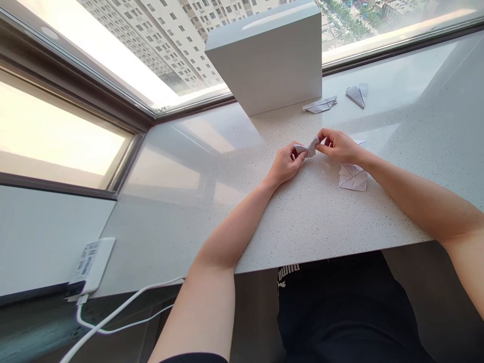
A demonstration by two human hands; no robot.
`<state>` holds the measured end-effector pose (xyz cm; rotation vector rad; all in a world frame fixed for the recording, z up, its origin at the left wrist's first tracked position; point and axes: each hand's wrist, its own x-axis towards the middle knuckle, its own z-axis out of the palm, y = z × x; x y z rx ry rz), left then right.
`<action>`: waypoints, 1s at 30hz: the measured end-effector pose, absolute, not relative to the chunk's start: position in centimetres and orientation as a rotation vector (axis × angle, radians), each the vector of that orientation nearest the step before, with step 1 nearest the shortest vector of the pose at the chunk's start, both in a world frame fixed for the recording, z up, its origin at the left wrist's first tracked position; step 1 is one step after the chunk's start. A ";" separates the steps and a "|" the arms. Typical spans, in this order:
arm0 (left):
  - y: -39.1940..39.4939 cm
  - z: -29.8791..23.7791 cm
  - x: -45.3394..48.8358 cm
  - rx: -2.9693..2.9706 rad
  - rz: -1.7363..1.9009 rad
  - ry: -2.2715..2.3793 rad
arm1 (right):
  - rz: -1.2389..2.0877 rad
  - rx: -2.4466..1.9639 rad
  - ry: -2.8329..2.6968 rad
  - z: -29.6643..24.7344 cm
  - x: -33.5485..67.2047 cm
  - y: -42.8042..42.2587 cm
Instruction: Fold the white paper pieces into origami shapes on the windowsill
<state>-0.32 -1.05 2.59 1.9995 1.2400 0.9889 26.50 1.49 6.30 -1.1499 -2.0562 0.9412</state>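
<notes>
Both my hands pinch a small folded piece of white paper (310,148) above the speckled white stone countertop (321,219). My left hand (286,164) holds its left end, and my right hand (336,146) grips its right end from above. Just beyond my right hand, a creased white paper piece (353,177) lies flat on the counter, its far part hidden behind my wrist. Farther back lie a flattened folded paper (319,105) and a pointed folded paper (357,94).
A large white box-shaped block (264,55) stands at the back against the window. A white power bank (91,264) sits on the lower left ledge, with a white cable (113,312) trailing down. Window frames run along the counter's far and left sides.
</notes>
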 end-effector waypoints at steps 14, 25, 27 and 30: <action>-1.3 3.2 -0.2 1.995 0.940 1.267 | 0.661 -1.384 -1.835 4.8 30.4 7.1; -1.5 3.2 -0.2 2.014 0.920 1.274 | 0.499 -1.449 -1.877 2.2 31.3 8.8; -1.5 3.2 -0.2 2.015 0.914 1.278 | 0.449 -1.453 -1.926 2.3 31.0 8.8; -1.5 3.2 -0.1 2.017 0.916 1.269 | 0.371 -1.497 -1.981 2.5 30.6 8.4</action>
